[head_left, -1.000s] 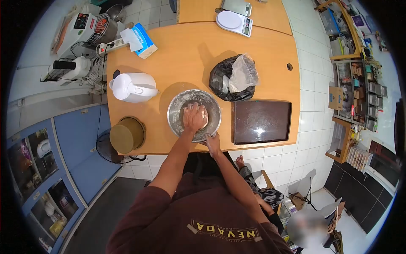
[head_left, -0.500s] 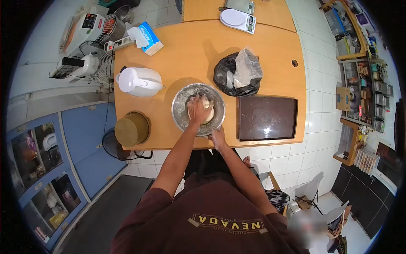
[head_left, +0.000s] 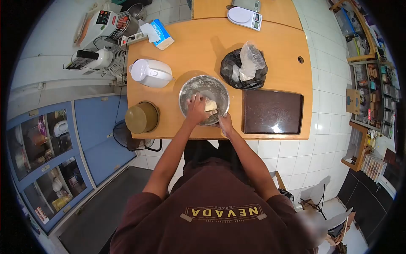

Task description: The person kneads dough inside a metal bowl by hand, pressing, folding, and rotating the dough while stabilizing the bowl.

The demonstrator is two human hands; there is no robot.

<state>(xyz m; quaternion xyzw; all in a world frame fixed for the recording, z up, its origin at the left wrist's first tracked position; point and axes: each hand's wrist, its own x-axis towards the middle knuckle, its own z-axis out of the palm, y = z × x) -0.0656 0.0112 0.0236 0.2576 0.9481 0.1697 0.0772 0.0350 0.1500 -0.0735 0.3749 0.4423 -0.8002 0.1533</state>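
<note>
A pale lump of dough (head_left: pixel 210 105) lies in a steel mixing bowl (head_left: pixel 187 85) near the table's front edge. The bowl's inner wall is smeared with whitish residue. My left hand (head_left: pixel 197 109) is inside the bowl, its fingers curled over the dough's left side and partly covering it. At the bowl's lower right rim, my right hand (head_left: pixel 226 124) grips the edge; some of its fingers are hidden beneath the bowl.
Around the bowl on the table (head_left: pixel 194 42) are a white jug (head_left: pixel 152 73), a brownish container (head_left: pixel 141 117), a black plastic bag (head_left: pixel 230 63) with a clear bag, a dark baking tray (head_left: pixel 272 111), a tissue pack (head_left: pixel 163 34) and a kitchen scale (head_left: pixel 245 17).
My left hand has moved from flat on top of the dough to its left side, with the fingers more curled. The dough looks more bunched. The whole view has shifted slightly.
</note>
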